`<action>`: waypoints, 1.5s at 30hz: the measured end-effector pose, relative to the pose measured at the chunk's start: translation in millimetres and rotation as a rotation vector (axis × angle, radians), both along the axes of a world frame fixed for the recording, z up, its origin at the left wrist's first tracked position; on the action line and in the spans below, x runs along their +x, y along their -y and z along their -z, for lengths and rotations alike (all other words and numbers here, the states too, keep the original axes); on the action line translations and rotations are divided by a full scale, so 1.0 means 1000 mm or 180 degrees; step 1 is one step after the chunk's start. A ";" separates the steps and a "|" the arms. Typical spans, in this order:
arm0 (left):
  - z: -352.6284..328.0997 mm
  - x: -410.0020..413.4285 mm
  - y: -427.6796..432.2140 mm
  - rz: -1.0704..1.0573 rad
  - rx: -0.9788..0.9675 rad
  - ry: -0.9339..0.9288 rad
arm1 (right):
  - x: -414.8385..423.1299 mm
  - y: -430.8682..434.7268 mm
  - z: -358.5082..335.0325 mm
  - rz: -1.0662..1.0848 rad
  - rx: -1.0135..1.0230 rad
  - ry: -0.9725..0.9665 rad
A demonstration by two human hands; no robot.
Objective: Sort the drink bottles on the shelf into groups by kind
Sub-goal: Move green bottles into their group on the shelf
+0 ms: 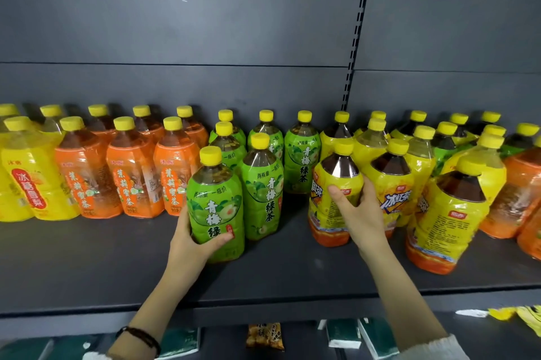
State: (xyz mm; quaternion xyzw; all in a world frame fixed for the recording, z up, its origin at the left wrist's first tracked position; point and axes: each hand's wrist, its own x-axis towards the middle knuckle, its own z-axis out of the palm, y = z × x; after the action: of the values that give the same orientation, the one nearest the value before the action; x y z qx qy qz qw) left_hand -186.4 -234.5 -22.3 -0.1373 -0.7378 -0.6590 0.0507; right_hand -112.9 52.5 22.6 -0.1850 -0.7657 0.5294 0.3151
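The left hand [190, 242] curls its fingers [224, 238] round the lower body of a green plum tea bottle [215, 198]. The right hand [358, 216] clasps the waist of an iced black tea bottle [320, 213]. Both bottles seem to stand upright on the shelf [117, 257], each in front of its own colour group. They look full and so probably heavy, with slick shrink labels, and a mid-body hold suits them best.

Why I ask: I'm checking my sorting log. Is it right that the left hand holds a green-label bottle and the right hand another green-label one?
No. The left hand holds a green-label bottle, but the right hand holds a yellow-label bottle, not a green one, as the head view shows.
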 end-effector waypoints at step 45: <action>-0.005 -0.022 0.011 0.0077 0.0000 0.0090 | -0.093 0.080 0.032 -0.0191 0.0461 -0.0222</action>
State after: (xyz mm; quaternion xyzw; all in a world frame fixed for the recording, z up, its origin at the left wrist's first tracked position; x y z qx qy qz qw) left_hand -208.7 -245.9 -17.5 -0.1369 -0.7367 -0.6614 0.0322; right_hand -206.1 -27.8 -9.3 -0.1201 -0.7957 0.4880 0.3381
